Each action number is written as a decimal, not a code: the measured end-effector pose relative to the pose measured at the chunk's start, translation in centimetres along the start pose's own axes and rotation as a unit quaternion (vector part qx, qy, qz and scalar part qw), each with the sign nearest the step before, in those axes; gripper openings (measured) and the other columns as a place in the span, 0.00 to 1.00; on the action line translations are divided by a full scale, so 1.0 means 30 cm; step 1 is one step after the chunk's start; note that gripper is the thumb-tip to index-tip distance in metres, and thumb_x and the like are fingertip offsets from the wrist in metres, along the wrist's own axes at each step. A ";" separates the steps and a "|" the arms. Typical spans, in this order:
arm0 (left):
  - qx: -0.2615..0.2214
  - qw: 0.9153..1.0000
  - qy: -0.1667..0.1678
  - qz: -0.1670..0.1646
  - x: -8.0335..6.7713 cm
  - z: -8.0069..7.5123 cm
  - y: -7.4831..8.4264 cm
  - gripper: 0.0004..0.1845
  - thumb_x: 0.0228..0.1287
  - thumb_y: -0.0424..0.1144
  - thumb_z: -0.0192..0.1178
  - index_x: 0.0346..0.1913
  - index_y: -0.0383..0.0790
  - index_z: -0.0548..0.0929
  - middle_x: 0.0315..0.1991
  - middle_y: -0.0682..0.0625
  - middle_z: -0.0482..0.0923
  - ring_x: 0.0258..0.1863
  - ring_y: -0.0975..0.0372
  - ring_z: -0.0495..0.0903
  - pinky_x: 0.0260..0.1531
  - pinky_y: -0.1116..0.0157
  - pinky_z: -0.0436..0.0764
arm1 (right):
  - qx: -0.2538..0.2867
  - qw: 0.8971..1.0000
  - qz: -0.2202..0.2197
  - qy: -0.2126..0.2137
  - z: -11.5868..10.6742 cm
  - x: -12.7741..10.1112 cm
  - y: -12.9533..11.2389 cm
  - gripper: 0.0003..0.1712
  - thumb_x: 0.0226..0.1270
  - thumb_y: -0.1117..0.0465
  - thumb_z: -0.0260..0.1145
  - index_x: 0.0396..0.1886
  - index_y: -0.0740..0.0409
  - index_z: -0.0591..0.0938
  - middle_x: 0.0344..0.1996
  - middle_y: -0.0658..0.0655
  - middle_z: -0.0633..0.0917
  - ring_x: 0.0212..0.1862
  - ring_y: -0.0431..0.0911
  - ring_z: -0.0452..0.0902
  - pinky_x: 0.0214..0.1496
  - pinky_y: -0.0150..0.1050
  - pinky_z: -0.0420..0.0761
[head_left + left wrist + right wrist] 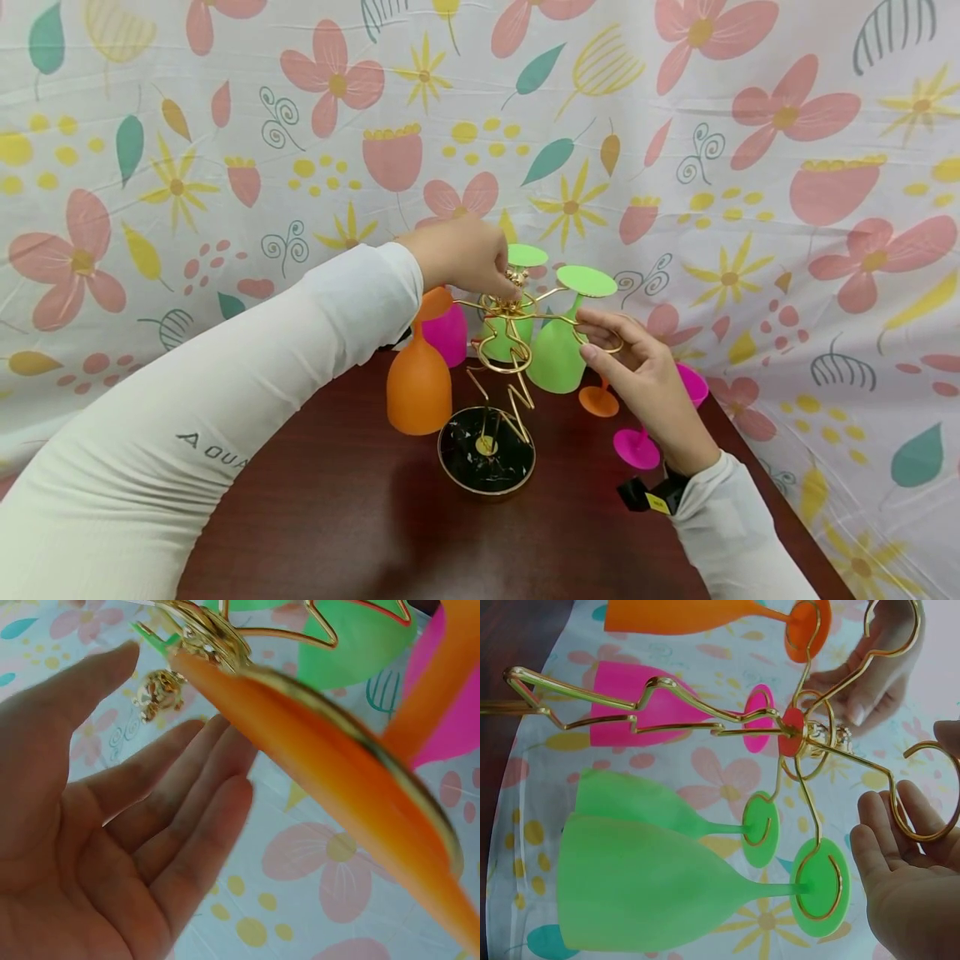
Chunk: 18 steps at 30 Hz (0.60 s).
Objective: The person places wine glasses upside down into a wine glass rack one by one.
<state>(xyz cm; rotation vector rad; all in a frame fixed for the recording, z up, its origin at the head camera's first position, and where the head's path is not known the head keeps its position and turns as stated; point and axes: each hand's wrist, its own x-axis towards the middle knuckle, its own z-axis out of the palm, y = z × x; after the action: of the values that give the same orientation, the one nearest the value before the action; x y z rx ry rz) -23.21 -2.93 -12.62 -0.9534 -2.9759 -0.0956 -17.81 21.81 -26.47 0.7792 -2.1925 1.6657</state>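
1. Head view: the left hand point(461, 254) pinches the top of the gold wire goblet rack point(498, 333) standing on the dark wooden surface point(337, 517). The right hand point(648, 387), fingers loosely spread, touches a rack hook beside the green plastic goblet point(558, 350).
2. Left wrist view: the left hand's point(112, 847) fingers look straight, beside the rack point(217, 634).
3. Right wrist view: the right hand point(907, 877) lies relaxed under a rack point(802, 742) hook.

**Three views on one rack**

The head camera looks forward and down from a moderate distance, the gold rack point(504, 333) at frame centre. The left wrist view sits very close, blurred, facing up past the palm. The right wrist view looks sideways along the rack point(795, 739); all share its top.
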 end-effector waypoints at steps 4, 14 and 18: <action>-0.008 0.999 0.035 0.022 0.013 -0.001 0.019 0.15 0.64 0.51 0.64 0.47 0.45 0.86 0.41 0.55 0.81 0.39 0.61 0.77 0.40 0.64 0.77 | 0.005 1.000 -0.003 -0.002 -0.001 0.001 -0.002 0.24 0.72 0.63 0.61 0.66 0.58 0.74 0.60 0.61 0.73 0.58 0.51 0.72 0.53 0.32 0.78; -0.004 0.997 0.063 0.042 0.032 0.007 0.042 0.09 0.62 0.40 0.68 0.44 0.43 0.89 0.44 0.52 0.83 0.44 0.58 0.78 0.44 0.64 0.77 | 0.015 1.000 0.000 0.002 0.000 -0.007 0.012 0.25 0.76 0.60 0.56 0.70 0.56 0.70 0.62 0.64 0.74 0.64 0.53 0.68 0.59 0.34 0.75; -0.004 0.997 0.065 0.042 0.032 0.006 0.047 0.10 0.61 0.40 0.69 0.45 0.42 0.89 0.44 0.52 0.83 0.44 0.58 0.77 0.45 0.63 0.77 | 0.019 1.000 -0.002 0.004 -0.001 -0.013 0.015 0.25 0.76 0.60 0.57 0.70 0.55 0.70 0.61 0.64 0.75 0.63 0.51 0.70 0.59 0.34 0.74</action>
<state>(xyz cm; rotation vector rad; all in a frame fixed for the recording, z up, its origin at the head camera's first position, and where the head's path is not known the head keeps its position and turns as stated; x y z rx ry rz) -23.16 -1.23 -12.69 -1.0298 -2.8156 -0.1619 -17.75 22.03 -27.04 0.7856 -2.1587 1.7087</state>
